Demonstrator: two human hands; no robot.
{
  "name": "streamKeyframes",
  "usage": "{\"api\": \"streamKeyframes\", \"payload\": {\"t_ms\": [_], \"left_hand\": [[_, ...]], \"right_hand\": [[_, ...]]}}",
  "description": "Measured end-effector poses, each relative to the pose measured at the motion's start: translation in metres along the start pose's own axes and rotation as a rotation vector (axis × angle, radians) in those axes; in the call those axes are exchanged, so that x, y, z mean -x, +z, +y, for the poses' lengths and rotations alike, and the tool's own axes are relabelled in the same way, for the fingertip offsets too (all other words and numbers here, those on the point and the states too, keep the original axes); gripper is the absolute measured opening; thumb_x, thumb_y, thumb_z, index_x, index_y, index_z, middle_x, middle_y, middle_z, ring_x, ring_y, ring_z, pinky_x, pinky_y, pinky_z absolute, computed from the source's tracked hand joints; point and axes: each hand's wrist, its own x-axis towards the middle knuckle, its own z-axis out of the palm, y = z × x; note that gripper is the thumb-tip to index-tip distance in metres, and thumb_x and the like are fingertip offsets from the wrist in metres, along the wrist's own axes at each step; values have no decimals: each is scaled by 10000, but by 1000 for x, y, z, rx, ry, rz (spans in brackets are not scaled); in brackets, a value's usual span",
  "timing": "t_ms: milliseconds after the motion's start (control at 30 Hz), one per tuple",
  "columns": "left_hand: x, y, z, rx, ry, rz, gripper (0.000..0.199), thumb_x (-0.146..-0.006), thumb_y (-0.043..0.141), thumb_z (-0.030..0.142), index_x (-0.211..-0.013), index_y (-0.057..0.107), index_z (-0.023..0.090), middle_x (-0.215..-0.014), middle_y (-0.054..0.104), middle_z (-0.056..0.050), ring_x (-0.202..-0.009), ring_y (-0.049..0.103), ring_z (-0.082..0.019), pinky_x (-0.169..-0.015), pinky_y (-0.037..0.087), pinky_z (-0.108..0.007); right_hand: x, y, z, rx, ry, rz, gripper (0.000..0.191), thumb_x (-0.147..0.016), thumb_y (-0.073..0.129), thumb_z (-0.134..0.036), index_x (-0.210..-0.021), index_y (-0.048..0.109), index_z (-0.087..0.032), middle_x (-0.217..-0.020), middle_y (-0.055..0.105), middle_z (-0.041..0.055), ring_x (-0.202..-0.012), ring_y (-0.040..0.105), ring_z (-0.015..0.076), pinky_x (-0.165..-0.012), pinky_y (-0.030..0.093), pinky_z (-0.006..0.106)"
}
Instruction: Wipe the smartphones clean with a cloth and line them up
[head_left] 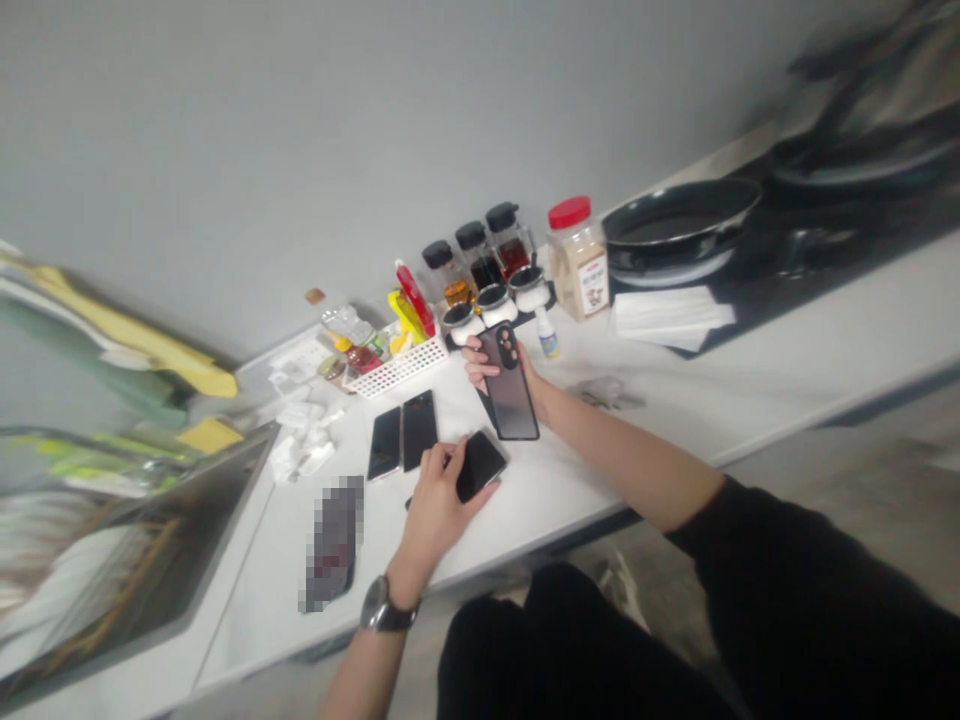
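**A:** Hands, quick?

**B:** Apart, one phone each. L hand (435,500) closed over a black smartphone (484,462), w/ a wristwatch (388,605) on that wrist. R hand (480,362) wrapped round a phone in a smoky see-through case (511,395), back + camera bump facing up.

**A:** Where's the cased one?

**B:** Just past the L-hand phone, above the bench (750,370). Can't tell if its low end touches.

**A:** What else is close?

**B:** 2 black phones (419,430) side by side, just left of L hand. Pixelated object (334,543) nearer the bench edge, too blurred to ID. Crumpled white tissue (300,450) further left.

**A:** Back of bench?

**B:** White wire basket (397,368) w/ bottles in it, right by R hand. Then 3 white cups (491,305), 3 glass cruets w/ black lids (480,255), small white bottle (547,335), spice jar w/ red lid (577,255).

**A:** Far right?

**B:** Black frying pan (679,225) on a black hob (787,250), folded white paper (671,318) in front of it. Steel sink (150,540) lower left.
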Motion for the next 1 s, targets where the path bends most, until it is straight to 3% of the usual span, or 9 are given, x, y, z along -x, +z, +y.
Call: {"api": "streamKeyframes", "payload": {"t_ms": [233,400,567,700,800,867,900,933,1000], "left_hand": [[-5,5,2,3,134,-84,812,-1003,624,628,-1650,447,171,-1344,584,-166,-1281,512,-346,-1182,480,-576],[-4,7,2,38,158,-157,897,-1000,580,677,-1674,376,122,-1452,534,-204,-1361,474,-362,-1237,423,-599],[-8,3,5,66,187,-165,856,-989,559,709,-1582,489,96,-1495,522,-234,-1390,463,-385,-1220,432,-598],[-8,0,6,131,184,-145,770,-996,538,723,-1417,636,86,-1470,557,-248,-1366,489,-406,-1199,431,-623],[-13,-6,5,377,69,-21,768,-973,546,773,-1387,652,135,-1478,589,-229,-1401,508,-410,-1212,410,-648],[-24,-13,5,751,-109,45,682,-1010,501,750,-1342,650,173,-1399,661,-189,-1328,618,-336,-1145,514,-559],[-31,-17,6,984,-218,-17,639,-1012,514,739,-1317,647,194,-1304,716,-158,-1195,706,-293,-1023,599,-491],[-39,-22,7,1171,-283,-149,619,-957,641,719,-1295,648,201,-1194,760,-135,-1033,762,-272,-874,646,-435],[-57,-31,8,1377,-306,-307,607,-773,906,590,-1146,706,154,-977,799,-106,-749,762,-215,-681,637,-329]], "right_hand": [[-4,-9,5,-72,29,-71,349,-948,659,-514,-947,413,-266,-752,403,-97,-513,317,84,-606,518,214],[-1,-4,16,-87,14,-91,415,-902,727,-487,-926,369,-277,-749,395,-96,-551,356,89,-615,503,193],[1,10,26,-18,-12,-79,520,-807,819,-479,-877,346,-273,-719,361,-112,-555,319,77,-622,491,170],[0,24,31,120,-34,-28,498,-836,773,-531,-861,348,-273,-712,319,-107,-570,281,95,-615,479,176],[-5,35,40,279,-55,28,461,-892,678,-606,-839,359,-277,-704,299,-92,-578,279,122,-606,485,215],[-11,42,46,413,-68,77,438,-934,598,-633,-804,378,-277,-691,319,-80,-576,305,135,-624,514,259],[-14,45,48,490,-74,106,421,-953,566,-625,-786,402,-275,-687,352,-70,-583,344,142,-650,535,283],[-15,49,48,573,-84,140,399,-967,550,-599,-771,438,-271,-690,403,-55,-603,401,150,-686,555,307],[-10,56,40,763,-120,218,324,-958,600,-500,-753,536,-257,-731,533,-16,-703,532,179,-791,578,351]]}}
